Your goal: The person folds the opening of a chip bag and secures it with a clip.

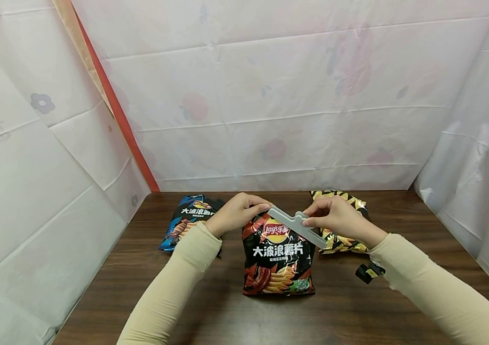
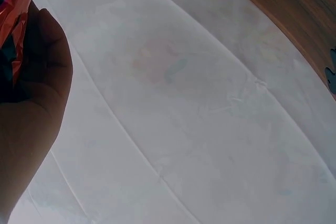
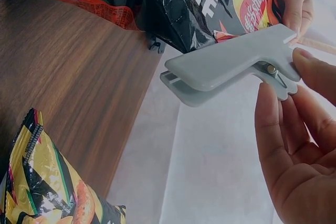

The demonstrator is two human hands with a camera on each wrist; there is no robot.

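Observation:
A black-and-red potato chip bag stands upright in the middle of the table in the head view. My left hand pinches its top left corner; the left wrist view shows that hand against the red foil. Between thumb and fingers, my right hand holds a long grey bag clip by its handles. The clip slants down to the right across the bag's top edge. In the right wrist view a narrow gap shows between the two bars of the clip, close beside the bag.
A blue-and-black chip bag lies behind my left forearm. Behind my right hand lies a yellow-and-black chip bag. A small black item with a yellow mark is beside the right sleeve. White patterned sheeting encloses the wooden table.

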